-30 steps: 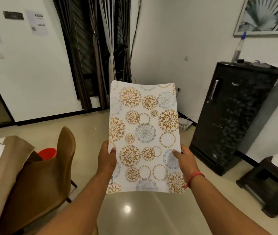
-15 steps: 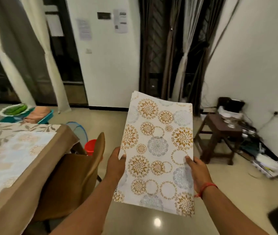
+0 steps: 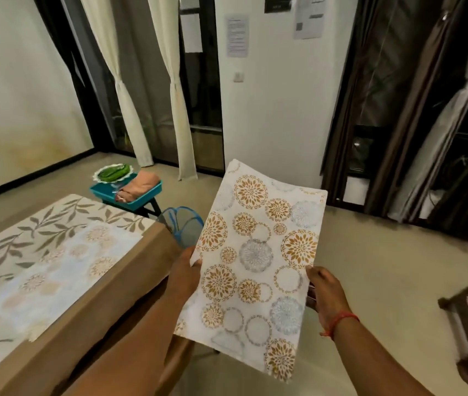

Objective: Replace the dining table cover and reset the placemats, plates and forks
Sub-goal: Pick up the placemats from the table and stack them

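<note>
Floral placemat (image 3: 255, 258) between both hands (image 3: 185, 274)

the dining table (image 3: 152, 247) wears a leaf-patterned cover (image 3: 13, 247), and a floral placemat (image 3: 64, 270) lies on it.

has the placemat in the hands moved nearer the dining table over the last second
Yes. The held placemat, gripped by the left hand and right hand, now hangs just right of the table's brown edge; earlier it was out over open floor.

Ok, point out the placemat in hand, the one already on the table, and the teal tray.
held placemat (image 3: 255, 252), head view, its patterned middle.
laid placemat (image 3: 64, 270), head view, its centre.
teal tray (image 3: 141, 197), head view, front wall.
</note>
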